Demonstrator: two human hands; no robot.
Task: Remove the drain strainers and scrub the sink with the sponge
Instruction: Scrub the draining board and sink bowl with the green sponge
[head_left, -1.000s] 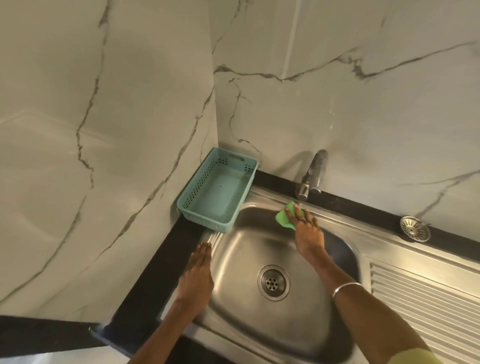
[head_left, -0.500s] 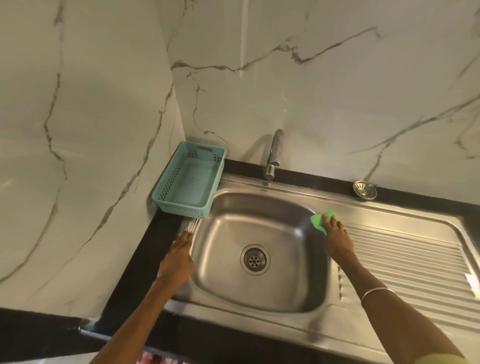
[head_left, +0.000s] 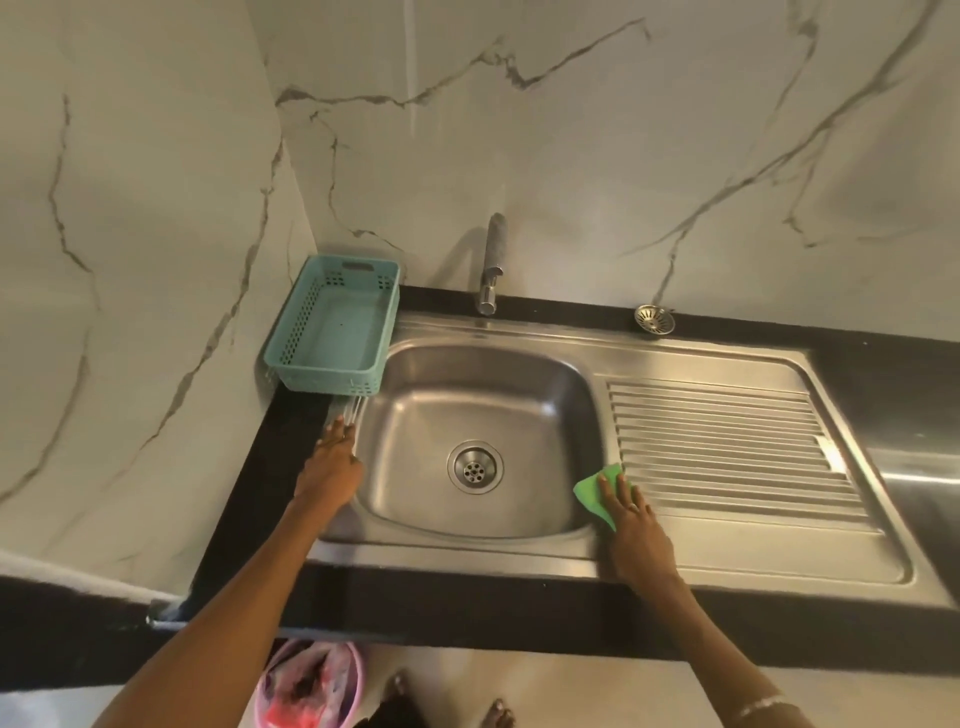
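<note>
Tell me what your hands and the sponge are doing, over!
Left hand flat on sink rim, holding nothing. Right hand pressing green sponge on basin's right edge. Drain strainer out, on back counter. Nothing in the way.

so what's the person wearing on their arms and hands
Both forearms are bare, with no sleeves or gloves. The right hand has a ring on one finger, and a thin silvery bangle circles the right forearm. The left hand shows no jewellery.
</note>
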